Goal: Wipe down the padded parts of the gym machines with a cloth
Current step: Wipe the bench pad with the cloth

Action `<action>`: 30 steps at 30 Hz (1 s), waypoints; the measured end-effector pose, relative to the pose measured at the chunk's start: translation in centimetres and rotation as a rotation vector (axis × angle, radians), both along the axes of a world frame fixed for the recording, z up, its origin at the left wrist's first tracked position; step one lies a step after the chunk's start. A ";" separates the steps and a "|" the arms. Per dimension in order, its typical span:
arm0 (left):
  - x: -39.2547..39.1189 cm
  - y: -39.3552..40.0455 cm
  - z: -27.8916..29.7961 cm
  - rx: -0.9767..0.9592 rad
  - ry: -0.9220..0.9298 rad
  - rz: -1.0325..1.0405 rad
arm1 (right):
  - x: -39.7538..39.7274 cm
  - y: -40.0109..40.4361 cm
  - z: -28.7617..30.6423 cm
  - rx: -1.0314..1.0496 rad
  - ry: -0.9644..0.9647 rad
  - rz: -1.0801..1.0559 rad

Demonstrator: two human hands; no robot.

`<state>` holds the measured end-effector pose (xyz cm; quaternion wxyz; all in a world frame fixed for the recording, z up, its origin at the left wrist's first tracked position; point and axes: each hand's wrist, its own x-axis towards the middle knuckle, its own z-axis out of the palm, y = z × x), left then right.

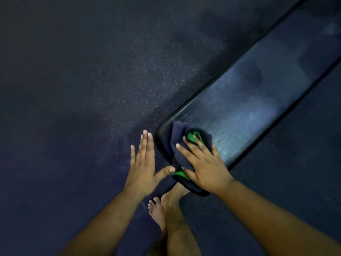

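bare feet (162, 209) standing on dark floor (73, 89) | right hand (204, 167) pressing bunched cloth (184, 145) flat-fingered onto bench pad (249, 100) end | left hand (142, 163) hovering beside, fingers straight, holding nothing

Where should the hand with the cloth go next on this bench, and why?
Probably slide the right hand and dark cloth up along the bench pad. The cloth sits bunched at the pad's near end, and the long stretch beyond lies uncovered. The left hand hovers open beside it.
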<state>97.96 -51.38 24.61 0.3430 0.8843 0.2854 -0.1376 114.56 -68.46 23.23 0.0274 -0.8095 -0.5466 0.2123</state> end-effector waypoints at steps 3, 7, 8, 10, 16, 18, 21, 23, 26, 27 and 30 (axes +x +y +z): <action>0.1 0.2 -0.7 0.018 -0.012 0.056 | 0.6 7.2 -1.0 -0.021 -0.083 -0.054; 0.6 0.6 -0.6 0.001 -0.033 0.208 | -1.2 8.9 -0.7 0.004 -0.112 -0.052; 0.5 0.6 -0.3 0.003 -0.014 0.185 | -2.0 6.3 -0.5 0.021 -0.082 -0.005; 0.5 0.0 0.3 0.011 0.049 0.074 | -3.0 -0.1 0.4 0.030 -0.038 0.084; 1.8 -2.1 0.3 0.097 0.129 -0.131 | 3.6 0.1 -0.4 -0.076 -0.078 -0.300; 2.4 -2.8 -0.1 0.105 0.128 -0.111 | 2.7 2.6 -0.3 -0.117 -0.105 -0.420; 3.0 -3.5 -0.4 0.093 0.134 -0.019 | -1.8 -0.1 0.4 -0.097 -0.074 -0.261; 2.8 -3.9 -0.3 0.106 0.133 -0.034 | -1.9 -3.8 1.0 -0.102 -0.045 -0.167; 3.4 -3.9 -0.3 0.148 0.166 -0.092 | 4.5 -4.1 0.4 -0.140 -0.098 -0.158; 4.2 -3.7 -0.5 0.169 0.167 -0.088 | 7.4 -2.4 -0.1 -0.132 -0.117 -0.221; 6.6 -3.0 -1.4 0.181 0.144 -0.034 | 10.7 4.6 -1.0 -0.122 -0.126 -0.547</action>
